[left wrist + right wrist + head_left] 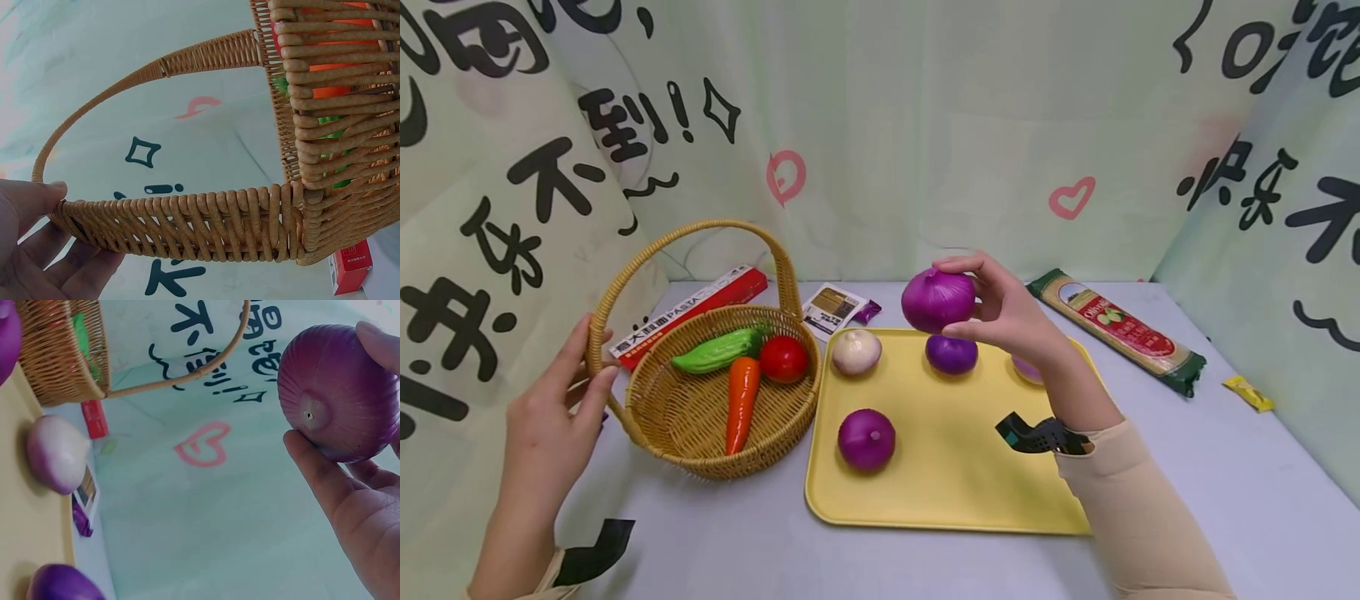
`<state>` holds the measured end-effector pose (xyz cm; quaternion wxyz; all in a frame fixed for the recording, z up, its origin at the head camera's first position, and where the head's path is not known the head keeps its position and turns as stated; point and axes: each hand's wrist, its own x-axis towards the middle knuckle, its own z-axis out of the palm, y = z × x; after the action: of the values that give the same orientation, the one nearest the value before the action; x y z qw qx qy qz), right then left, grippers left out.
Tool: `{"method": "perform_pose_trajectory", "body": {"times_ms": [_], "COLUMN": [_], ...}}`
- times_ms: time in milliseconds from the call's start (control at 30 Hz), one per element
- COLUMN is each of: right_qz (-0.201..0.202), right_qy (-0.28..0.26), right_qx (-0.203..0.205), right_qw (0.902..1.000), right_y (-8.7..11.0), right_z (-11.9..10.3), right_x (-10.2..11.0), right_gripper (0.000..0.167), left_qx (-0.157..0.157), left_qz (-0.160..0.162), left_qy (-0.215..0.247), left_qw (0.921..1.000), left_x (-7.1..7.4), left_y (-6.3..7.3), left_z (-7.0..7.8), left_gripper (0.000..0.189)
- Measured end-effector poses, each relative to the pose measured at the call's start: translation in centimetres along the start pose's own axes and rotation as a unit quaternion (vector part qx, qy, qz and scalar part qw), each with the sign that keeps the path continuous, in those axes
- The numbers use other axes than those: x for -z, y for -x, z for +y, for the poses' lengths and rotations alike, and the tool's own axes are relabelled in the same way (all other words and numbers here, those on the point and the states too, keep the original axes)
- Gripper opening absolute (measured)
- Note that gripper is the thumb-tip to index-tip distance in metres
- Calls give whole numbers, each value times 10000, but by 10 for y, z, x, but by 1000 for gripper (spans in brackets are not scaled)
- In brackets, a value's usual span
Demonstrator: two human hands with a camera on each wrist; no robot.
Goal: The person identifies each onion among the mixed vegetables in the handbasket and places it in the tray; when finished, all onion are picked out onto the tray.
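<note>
My right hand (1000, 308) holds a purple onion (934, 302) between thumb and fingers, above the back of a yellow tray (955, 475). The right wrist view shows the same onion (337, 394) from its root end. At the left, my left hand (561, 408) grips the handle (597, 333) of a wicker basket (685, 417), thumb on one side and fingers on the other. Inside the basket lie a green ridged vegetable (718, 350), an orange carrot (743, 404) and a red tomato (785, 359).
On the tray sit a purple onion (867, 440), a whitish onion (856, 352), a dark purple vegetable (952, 354) and one partly hidden by my arm. A red pasta box (730, 287) is behind the basket; a green-ended pasta packet (1120, 329) and yellow wrapper (1247, 392) lie right.
</note>
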<state>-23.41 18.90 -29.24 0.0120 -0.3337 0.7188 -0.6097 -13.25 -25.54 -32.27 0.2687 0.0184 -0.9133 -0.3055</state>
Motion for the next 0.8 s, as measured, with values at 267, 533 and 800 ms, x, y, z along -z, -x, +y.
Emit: {"method": "perform_pose_trajectory", "body": {"times_ms": [267,533,800], "right_qz": [-10,23,98], "right_qy": [-137,-231,-586], "right_qx": [151,349,275], "right_qw": [9998,9991,9979], "right_y": [20,38,66], "right_z": [14,29,59], "right_x": [6,11,3], "right_gripper": [58,59,61], "left_qx": [-5,56,68], "left_qz": [11,-50,-81], "left_qy": [29,33,15], "left_qw": [10000,10000,9999], "left_x": [0,-1,1], "left_y": [0,0,-1], "left_z": [-1,-3,-1], "left_gripper": [66,66,65]}}
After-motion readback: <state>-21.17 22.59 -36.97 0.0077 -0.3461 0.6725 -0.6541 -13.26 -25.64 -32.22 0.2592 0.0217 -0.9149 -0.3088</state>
